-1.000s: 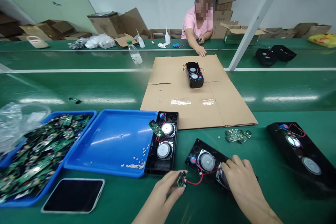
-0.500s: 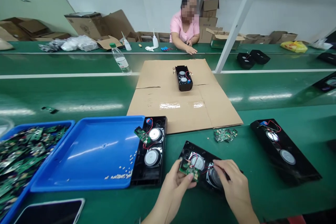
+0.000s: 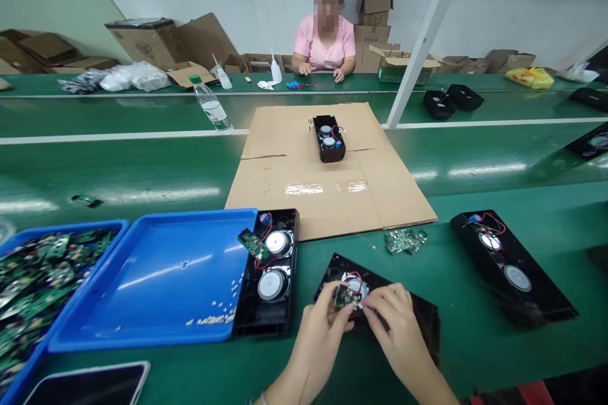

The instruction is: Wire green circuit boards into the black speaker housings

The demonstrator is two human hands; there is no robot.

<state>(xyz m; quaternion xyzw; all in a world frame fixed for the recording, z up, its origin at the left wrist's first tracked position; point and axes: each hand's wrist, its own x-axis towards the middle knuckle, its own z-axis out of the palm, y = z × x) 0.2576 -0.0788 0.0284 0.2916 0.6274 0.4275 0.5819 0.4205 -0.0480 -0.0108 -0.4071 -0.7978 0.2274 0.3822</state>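
My left hand [image 3: 323,329] grips a small green circuit board [image 3: 342,297] between thumb and fingers. My right hand [image 3: 396,326] is closed in a pinch at the board's right edge, on a small white wire connector [image 3: 360,305]. Both hands are above a black speaker housing [image 3: 425,316] lying at a slant on the bench, and they hide much of it. One round speaker [image 3: 363,288] and a loop of red wire show behind the fingers. To the left, another housing [image 3: 265,316] holds two speakers and a wired board [image 3: 253,244], partly over a blue tray's edge.
The blue tray [image 3: 156,278] has small white pieces at its right side. A second tray [image 3: 124,228] is heaped with boards. Several boards [image 3: 405,240] lie by the cardboard sheet [image 3: 327,209]. Another housing [image 3: 532,291] is at right, a phone [image 3: 90,386] at left. A person [image 3: 325,44] sits opposite.
My right hand has moved left from over the housing's lower speaker to the edge of the circuit board. The board is turned in my left hand. The person opposite has drawn an arm back.
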